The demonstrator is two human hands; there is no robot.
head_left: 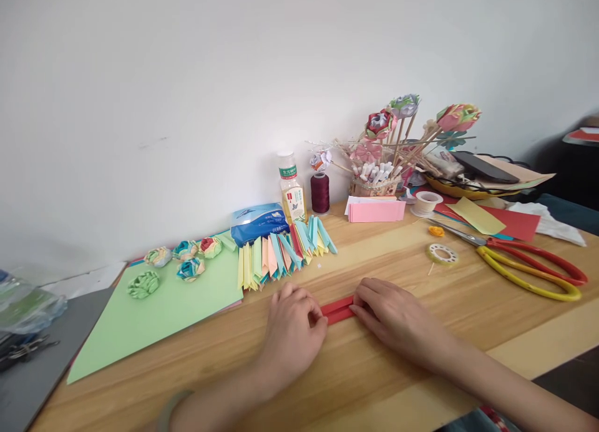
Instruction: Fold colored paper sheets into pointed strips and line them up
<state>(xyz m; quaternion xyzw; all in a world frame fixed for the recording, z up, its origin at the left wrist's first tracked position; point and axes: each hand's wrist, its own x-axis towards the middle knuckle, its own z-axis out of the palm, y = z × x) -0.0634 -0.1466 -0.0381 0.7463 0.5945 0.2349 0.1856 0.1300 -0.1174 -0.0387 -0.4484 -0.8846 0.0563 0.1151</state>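
A narrow strip of red paper, folded along its length, lies on the wooden table between my hands. My left hand has its thumb and fingers closed on the strip's left end. At the right end, the curled fingers of my right hand grip the same paper. Both hands rest low against the tabletop, and the strip's two ends are hidden beneath them. Just beyond stand folded paper pieces in several colours, lined up in a row.
Green paper sheets at left carry several paper flowers. Behind stand a blue tissue pack, a bottle and a purple thread spool. Scissors, a tape roll and pink paper strips lie to the right.
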